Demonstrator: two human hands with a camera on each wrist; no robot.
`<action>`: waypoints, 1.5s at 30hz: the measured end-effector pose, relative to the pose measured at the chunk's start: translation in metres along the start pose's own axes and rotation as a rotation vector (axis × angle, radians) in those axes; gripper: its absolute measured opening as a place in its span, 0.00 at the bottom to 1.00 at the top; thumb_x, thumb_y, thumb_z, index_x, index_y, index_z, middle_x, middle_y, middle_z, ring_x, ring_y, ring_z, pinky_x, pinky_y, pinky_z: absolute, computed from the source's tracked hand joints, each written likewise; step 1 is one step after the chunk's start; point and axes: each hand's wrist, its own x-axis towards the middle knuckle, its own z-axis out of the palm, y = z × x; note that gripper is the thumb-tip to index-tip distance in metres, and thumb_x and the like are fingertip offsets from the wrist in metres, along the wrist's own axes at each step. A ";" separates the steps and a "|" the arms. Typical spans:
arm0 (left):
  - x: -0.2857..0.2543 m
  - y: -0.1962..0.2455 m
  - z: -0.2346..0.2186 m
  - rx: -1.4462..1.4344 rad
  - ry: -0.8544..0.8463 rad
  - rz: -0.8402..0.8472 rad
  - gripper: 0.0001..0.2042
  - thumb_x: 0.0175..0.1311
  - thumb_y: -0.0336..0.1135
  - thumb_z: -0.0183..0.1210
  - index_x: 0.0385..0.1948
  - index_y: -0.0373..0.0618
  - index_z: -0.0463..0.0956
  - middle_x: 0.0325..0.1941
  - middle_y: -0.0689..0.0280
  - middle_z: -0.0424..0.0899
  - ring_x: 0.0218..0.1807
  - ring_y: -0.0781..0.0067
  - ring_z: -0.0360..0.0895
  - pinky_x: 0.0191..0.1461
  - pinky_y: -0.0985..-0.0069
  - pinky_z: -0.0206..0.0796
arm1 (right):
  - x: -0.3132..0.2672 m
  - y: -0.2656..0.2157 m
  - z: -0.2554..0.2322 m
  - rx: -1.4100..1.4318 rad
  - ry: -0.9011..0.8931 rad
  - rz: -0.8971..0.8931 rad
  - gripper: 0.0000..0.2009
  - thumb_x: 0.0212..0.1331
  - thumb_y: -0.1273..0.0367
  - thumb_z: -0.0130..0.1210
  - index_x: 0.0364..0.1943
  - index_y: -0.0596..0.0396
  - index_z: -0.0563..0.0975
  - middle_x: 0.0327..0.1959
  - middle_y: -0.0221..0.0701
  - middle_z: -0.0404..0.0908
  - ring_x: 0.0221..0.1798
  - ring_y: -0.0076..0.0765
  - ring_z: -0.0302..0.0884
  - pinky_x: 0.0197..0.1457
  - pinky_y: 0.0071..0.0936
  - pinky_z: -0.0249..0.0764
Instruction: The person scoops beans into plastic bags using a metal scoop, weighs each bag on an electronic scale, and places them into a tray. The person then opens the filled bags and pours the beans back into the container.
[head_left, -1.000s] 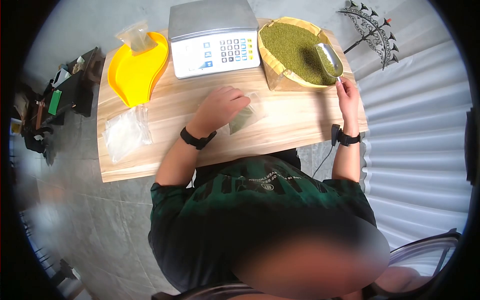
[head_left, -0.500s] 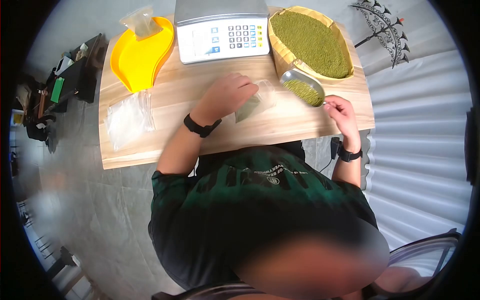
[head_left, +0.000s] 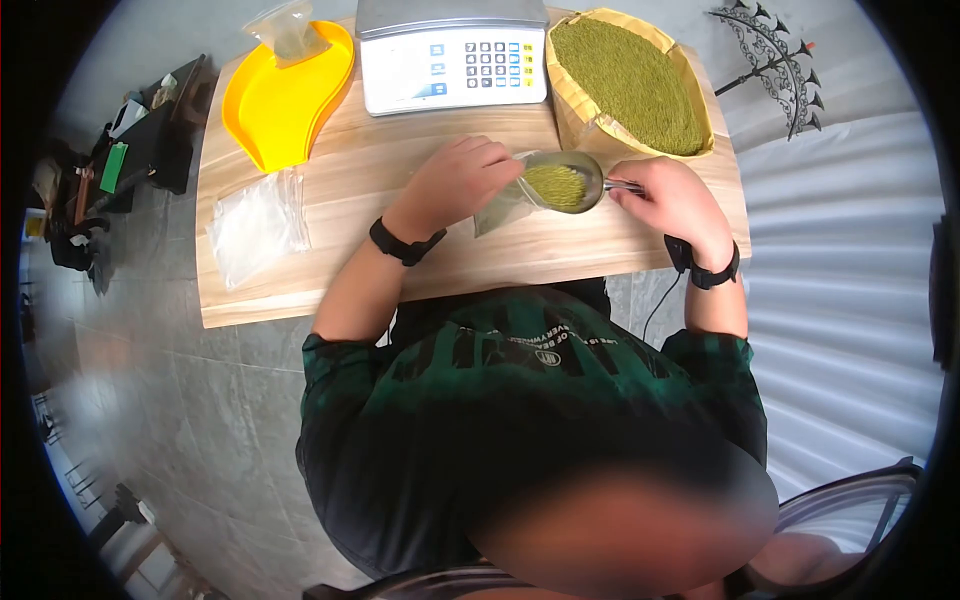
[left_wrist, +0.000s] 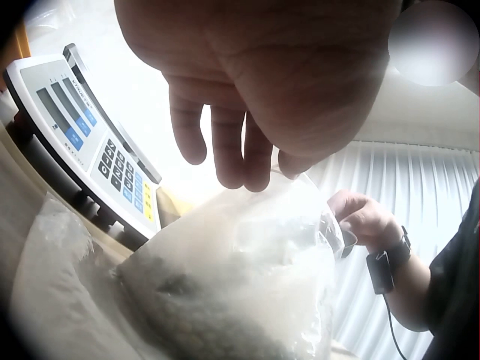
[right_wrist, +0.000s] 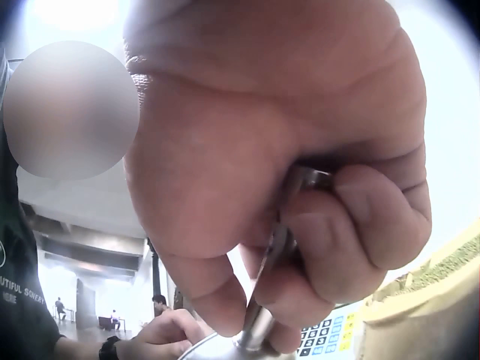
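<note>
Over the table's near half, my left hand (head_left: 455, 183) pinches the upper edge of a clear plastic bag (left_wrist: 247, 255). Green beans show low down through the bag's side in the left wrist view. My right hand (head_left: 675, 198) grips the handle of a metal scoop (right_wrist: 259, 326), its fingers curled round the stem. Small green beans (head_left: 556, 186) lie in the scoop's bowl. The bowl's front end is at the bag's mouth, close beside my left fingertips.
A paper sack (head_left: 577, 118) full of green beans stands at the back right, beside a digital scale (head_left: 405, 75). Left of the scale lies a yellow tray (head_left: 265, 125) with a filled clear bag (head_left: 292, 38) on it. Flat clear bags (head_left: 258, 228) lie at the front left.
My right hand has brought the loaded scoop from the sack leftward to the bag's mouth. My left hand keeps its pinch on the bag, almost in place.
</note>
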 end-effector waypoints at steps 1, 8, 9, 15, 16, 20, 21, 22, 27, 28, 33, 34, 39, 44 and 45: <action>0.000 0.000 0.000 0.002 0.005 -0.005 0.07 0.58 0.30 0.54 0.37 0.48 0.77 0.35 0.68 0.77 0.42 0.67 0.76 0.47 0.72 0.67 | 0.003 -0.005 -0.005 -0.004 -0.004 -0.005 0.09 0.55 0.69 0.59 0.38 0.58 0.81 0.31 0.44 0.82 0.35 0.54 0.79 0.39 0.41 0.74; 0.001 0.000 0.002 -0.065 -0.005 0.015 0.05 0.59 0.31 0.54 0.36 0.48 0.77 0.35 0.68 0.77 0.41 0.66 0.75 0.46 0.71 0.66 | 0.005 -0.023 -0.007 -0.092 -0.063 -0.016 0.08 0.57 0.67 0.59 0.36 0.56 0.80 0.29 0.43 0.82 0.35 0.55 0.79 0.37 0.43 0.73; 0.002 0.000 0.002 -0.073 -0.011 0.014 0.05 0.59 0.31 0.55 0.36 0.48 0.77 0.35 0.68 0.77 0.41 0.65 0.75 0.46 0.71 0.66 | 0.003 -0.020 -0.003 -0.064 -0.050 -0.030 0.08 0.57 0.67 0.58 0.37 0.56 0.80 0.29 0.43 0.82 0.35 0.55 0.79 0.37 0.43 0.73; 0.000 -0.002 0.003 -0.068 0.016 0.011 0.05 0.58 0.30 0.55 0.35 0.48 0.78 0.35 0.68 0.77 0.41 0.65 0.75 0.46 0.70 0.67 | -0.045 0.045 -0.022 0.303 0.144 0.150 0.10 0.62 0.70 0.58 0.44 0.60 0.81 0.35 0.38 0.85 0.37 0.32 0.81 0.42 0.30 0.75; 0.000 -0.001 0.003 -0.071 0.018 0.014 0.05 0.58 0.30 0.55 0.35 0.48 0.78 0.35 0.68 0.77 0.41 0.65 0.75 0.46 0.70 0.67 | -0.055 0.062 -0.030 0.200 0.228 0.193 0.10 0.64 0.68 0.58 0.44 0.60 0.80 0.36 0.37 0.85 0.37 0.30 0.80 0.42 0.29 0.74; 0.000 -0.001 0.002 -0.062 0.013 0.008 0.06 0.58 0.31 0.54 0.35 0.48 0.78 0.35 0.68 0.77 0.41 0.65 0.75 0.46 0.70 0.67 | -0.068 0.111 -0.064 0.195 0.266 0.482 0.11 0.63 0.67 0.59 0.43 0.61 0.81 0.33 0.40 0.85 0.33 0.35 0.79 0.39 0.31 0.73; 0.001 -0.001 0.001 -0.045 0.005 0.012 0.06 0.57 0.31 0.54 0.35 0.48 0.78 0.35 0.68 0.77 0.41 0.65 0.75 0.46 0.70 0.67 | -0.068 0.116 -0.070 0.046 0.231 0.546 0.11 0.62 0.66 0.59 0.41 0.61 0.81 0.33 0.42 0.84 0.33 0.39 0.79 0.39 0.33 0.73; 0.001 -0.001 0.001 -0.043 0.010 0.014 0.06 0.57 0.31 0.54 0.35 0.48 0.78 0.35 0.68 0.77 0.41 0.65 0.75 0.46 0.70 0.67 | -0.065 0.118 -0.076 -0.104 0.196 0.609 0.12 0.62 0.65 0.58 0.40 0.62 0.81 0.32 0.45 0.83 0.33 0.42 0.79 0.39 0.34 0.73; 0.002 -0.001 -0.001 -0.050 0.034 0.017 0.07 0.56 0.30 0.54 0.36 0.48 0.78 0.34 0.68 0.76 0.40 0.65 0.74 0.45 0.71 0.67 | -0.035 0.155 -0.047 -0.134 0.163 0.514 0.15 0.63 0.62 0.56 0.40 0.63 0.82 0.33 0.48 0.83 0.37 0.49 0.81 0.43 0.39 0.73; 0.002 -0.001 -0.001 -0.044 0.036 0.014 0.07 0.56 0.30 0.54 0.36 0.48 0.78 0.34 0.68 0.76 0.40 0.65 0.74 0.45 0.71 0.67 | -0.027 0.160 -0.038 -0.084 0.192 0.507 0.15 0.64 0.62 0.56 0.40 0.63 0.82 0.34 0.48 0.83 0.38 0.50 0.81 0.43 0.39 0.74; 0.002 -0.001 -0.003 -0.040 0.012 0.015 0.07 0.57 0.30 0.54 0.36 0.47 0.77 0.35 0.68 0.77 0.41 0.66 0.75 0.45 0.71 0.67 | -0.003 0.166 -0.010 0.023 0.250 0.537 0.16 0.65 0.61 0.56 0.43 0.63 0.81 0.35 0.49 0.84 0.40 0.49 0.82 0.45 0.38 0.74; 0.001 -0.001 -0.002 -0.037 0.011 0.017 0.07 0.57 0.30 0.54 0.36 0.47 0.77 0.35 0.68 0.77 0.41 0.66 0.75 0.45 0.71 0.67 | -0.003 0.166 -0.006 0.008 0.293 0.516 0.15 0.66 0.62 0.56 0.44 0.62 0.81 0.35 0.48 0.84 0.40 0.49 0.82 0.45 0.38 0.74; 0.001 -0.001 0.000 -0.074 0.032 0.002 0.06 0.57 0.30 0.54 0.35 0.47 0.77 0.35 0.68 0.77 0.41 0.65 0.75 0.45 0.70 0.67 | -0.018 0.159 0.002 0.044 0.358 0.501 0.14 0.65 0.62 0.56 0.44 0.61 0.81 0.33 0.46 0.83 0.36 0.47 0.81 0.42 0.37 0.74; 0.001 -0.001 0.002 -0.082 0.034 0.009 0.06 0.57 0.29 0.55 0.35 0.47 0.77 0.35 0.67 0.77 0.41 0.64 0.75 0.46 0.70 0.67 | -0.030 0.172 0.045 0.336 0.687 0.446 0.12 0.67 0.66 0.57 0.45 0.63 0.79 0.28 0.31 0.80 0.31 0.25 0.74 0.36 0.26 0.70; 0.002 -0.001 0.002 -0.082 0.023 0.008 0.06 0.57 0.29 0.55 0.35 0.47 0.77 0.34 0.67 0.77 0.41 0.63 0.75 0.46 0.70 0.67 | -0.033 0.176 0.049 0.334 0.691 0.450 0.12 0.67 0.66 0.57 0.45 0.63 0.79 0.28 0.31 0.80 0.31 0.25 0.74 0.36 0.26 0.70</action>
